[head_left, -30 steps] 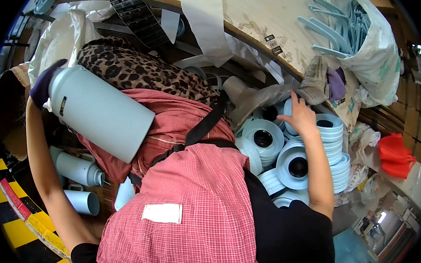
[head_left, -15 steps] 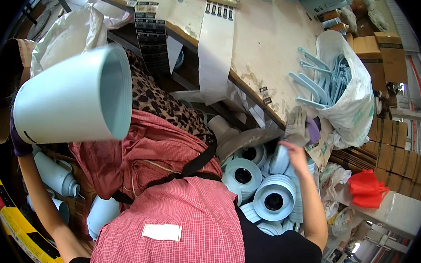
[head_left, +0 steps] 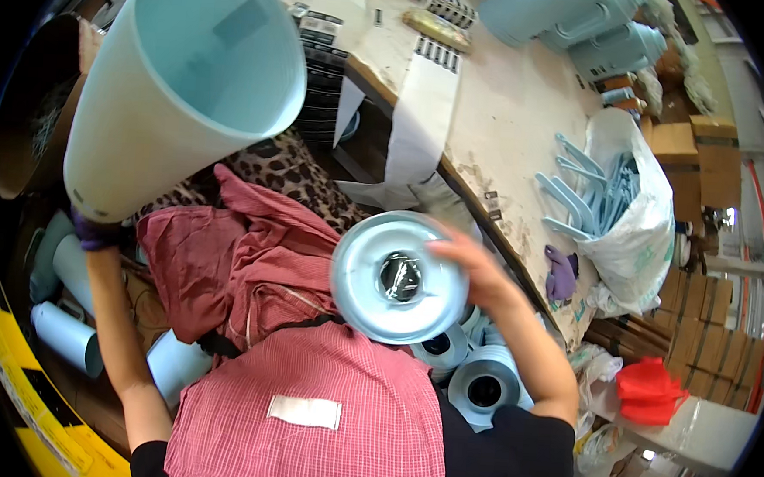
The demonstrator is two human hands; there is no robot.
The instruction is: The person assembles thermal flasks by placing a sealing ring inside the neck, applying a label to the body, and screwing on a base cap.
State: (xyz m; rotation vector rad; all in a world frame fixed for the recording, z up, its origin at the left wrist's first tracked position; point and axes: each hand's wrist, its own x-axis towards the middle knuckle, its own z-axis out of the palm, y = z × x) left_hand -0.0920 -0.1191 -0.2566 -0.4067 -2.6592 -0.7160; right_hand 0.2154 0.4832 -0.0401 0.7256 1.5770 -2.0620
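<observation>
Pale blue plastic made up most of the work. At the left, a large tapered shell [head_left: 158, 111] lay tilted with its wide, open mouth toward the far side, its wall smooth and matt outside, faintly glossy within. The left hand [head_left: 95, 231], in a purple knitted glove, held it near the narrow end; most of its fingers were hidden behind the shell, so their exact grip could not be told. The bare right hand [head_left: 477, 262], somewhat blurred, held a stepped, ring-shaped collar [head_left: 397, 314] by its right rim, above the apron [head_left: 303, 382] of fine red check.

Shell and collar stood apart, not joined. More collars [head_left: 483, 371] with dark round centres lay heaped at the near right, so plenty seemed left to handle. At the far end of the bench [head_left: 512, 115], vessels [head_left: 579, 23] already bore handles and looked further along. Loose curved handles [head_left: 568, 197] stuck out of a crinkled white bag [head_left: 649, 229] at the right, near a limp purple glove [head_left: 562, 274]. A bluish cylinder [head_left: 68, 339] lay at the left.
</observation>
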